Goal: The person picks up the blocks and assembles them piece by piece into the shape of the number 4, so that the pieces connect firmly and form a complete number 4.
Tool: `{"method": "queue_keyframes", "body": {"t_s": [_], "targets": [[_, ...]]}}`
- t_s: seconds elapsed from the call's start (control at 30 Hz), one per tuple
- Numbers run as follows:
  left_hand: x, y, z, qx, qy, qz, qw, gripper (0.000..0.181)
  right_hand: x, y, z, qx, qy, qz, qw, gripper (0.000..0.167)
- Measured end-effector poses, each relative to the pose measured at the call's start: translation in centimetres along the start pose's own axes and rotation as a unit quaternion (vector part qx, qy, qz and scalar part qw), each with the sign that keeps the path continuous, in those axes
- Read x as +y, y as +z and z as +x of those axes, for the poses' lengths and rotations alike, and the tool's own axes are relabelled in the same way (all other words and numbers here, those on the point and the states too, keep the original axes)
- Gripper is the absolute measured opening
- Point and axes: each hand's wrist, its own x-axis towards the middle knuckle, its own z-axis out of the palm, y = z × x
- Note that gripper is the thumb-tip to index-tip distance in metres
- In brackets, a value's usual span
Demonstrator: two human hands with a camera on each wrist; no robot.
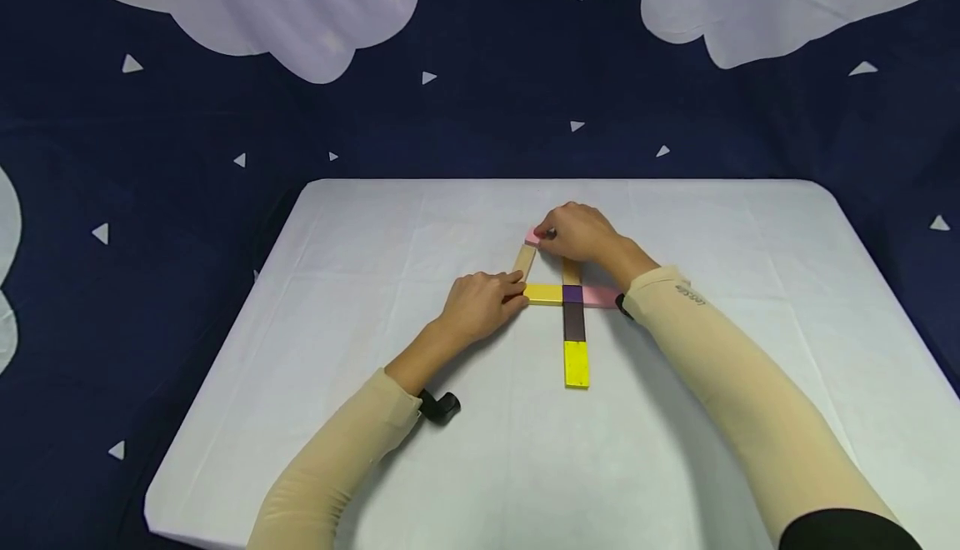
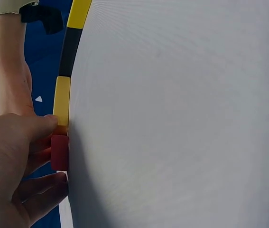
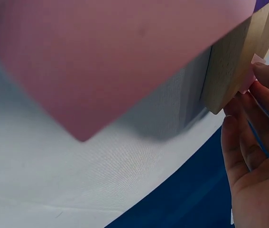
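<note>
Flat coloured blocks lie joined on the white table. My right hand (image 1: pixel 577 229) pinches a small pink block (image 3: pixel 247 81) between thumb and fingertips, at the far end of a slanted wooden block (image 1: pixel 525 260). My left hand (image 1: pixel 480 304) holds the left end of the row. Its thumb and fingers lie around a red block (image 2: pixel 60 153), with the thumb touching the yellow block (image 1: pixel 543 294) beside it. The red block is hidden by the hand in the head view. A second wooden block (image 1: pixel 572 272) lies partly under the right hand.
A purple block (image 1: pixel 572 293) sits at the crossing, with a long pink block (image 1: pixel 599 297) to its right. Below it run a dark block (image 1: pixel 573 322) and a bright yellow block (image 1: pixel 576 364). The white table (image 1: pixel 450 467) stands before a dark blue patterned cloth (image 1: pixel 495 108).
</note>
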Motion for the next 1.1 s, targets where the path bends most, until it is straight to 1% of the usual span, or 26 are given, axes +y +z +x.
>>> {"method": "queue_keyframes", "body": {"t_s": [0.23, 0.5, 0.73, 0.97, 1.1], "targets": [[-0.06, 0.00, 0.00, 0.002, 0.002, 0.000, 1.0000, 0.034, -0.17, 0.12, -0.03, -0.009, -0.013, -0.006, 0.9999, 0.033], [-0.07, -0.04, 0.01, -0.003, 0.005, 0.000, 1.0000, 0.034, -0.41, 0.14, -0.10, -0.009, -0.013, -0.005, 0.9999, 0.033], [-0.09, 0.04, 0.01, 0.004, 0.008, -0.002, 1.0000, 0.033, -0.44, 0.25, -0.06, -0.008, -0.015, -0.008, 0.9998, 0.032], [-0.01, 0.04, 0.04, 0.003, 0.005, -0.004, 1.0000, 0.033, -0.55, 0.12, -0.09, -0.013, -0.012, -0.016, 0.9997, 0.034], [0.00, 0.04, 0.06, 0.001, 0.003, -0.003, 1.0000, 0.033, -0.64, 0.04, -0.12, -0.013, -0.010, -0.012, 0.9998, 0.035]]}}
